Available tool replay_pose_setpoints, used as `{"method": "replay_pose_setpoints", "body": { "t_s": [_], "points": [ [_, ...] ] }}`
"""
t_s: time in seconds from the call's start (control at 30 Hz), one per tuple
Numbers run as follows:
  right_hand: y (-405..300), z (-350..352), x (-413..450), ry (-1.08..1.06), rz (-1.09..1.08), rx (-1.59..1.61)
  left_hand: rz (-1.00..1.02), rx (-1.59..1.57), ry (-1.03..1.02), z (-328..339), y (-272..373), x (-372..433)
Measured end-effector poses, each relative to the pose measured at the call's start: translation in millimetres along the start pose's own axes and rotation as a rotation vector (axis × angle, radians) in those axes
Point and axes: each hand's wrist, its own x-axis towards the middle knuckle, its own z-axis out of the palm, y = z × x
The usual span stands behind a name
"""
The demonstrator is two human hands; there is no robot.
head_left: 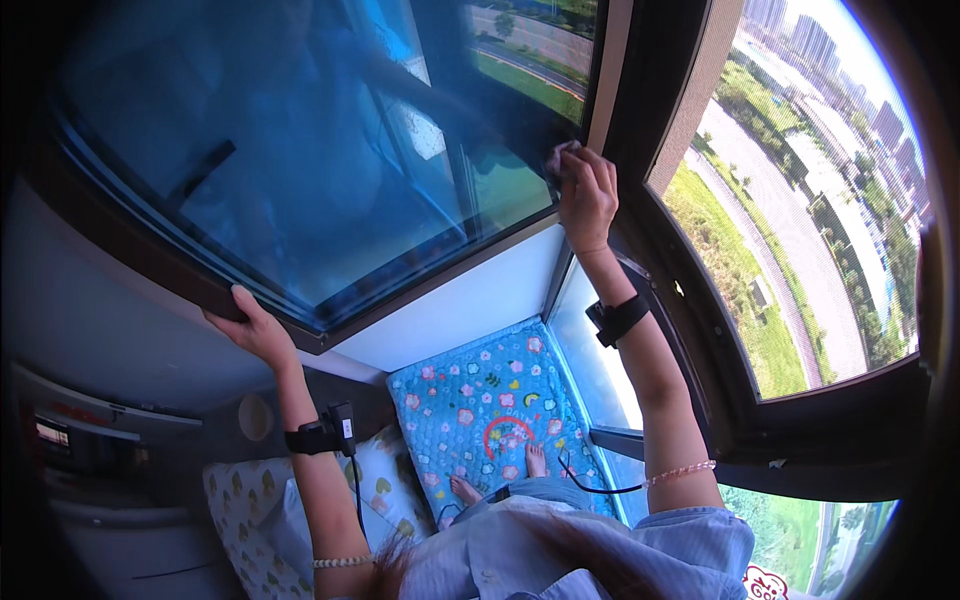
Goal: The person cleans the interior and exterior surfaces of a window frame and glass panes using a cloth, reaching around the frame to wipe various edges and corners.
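Note:
A dark-framed window sash stands swung inward before me, its bluish glass full of reflections. My left hand grips the lower left edge of the sash frame, thumb on the glass side. Up at the right side of the pane, my right hand pinches a crumpled cloth or wipe against the glass beside the frame. Most of that wad is covered by my fingers. Each wrist carries a strapped-on device.
At right, a window with an insect screen looks down from a height on roads and greenery. Below, my bare feet rest on a blue floral padded mat. Beside it lies heart-patterned bedding. A cable hangs along my left arm.

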Motion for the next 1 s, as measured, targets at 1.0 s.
{"method": "replay_pose_setpoints", "body": {
  "t_s": [1.0],
  "points": [
    [11.5,-17.1,31.7,-0.11,-0.049,-0.013,-0.013,0.013,-0.001,-1.3,5.7,-1.7]
  ]
}}
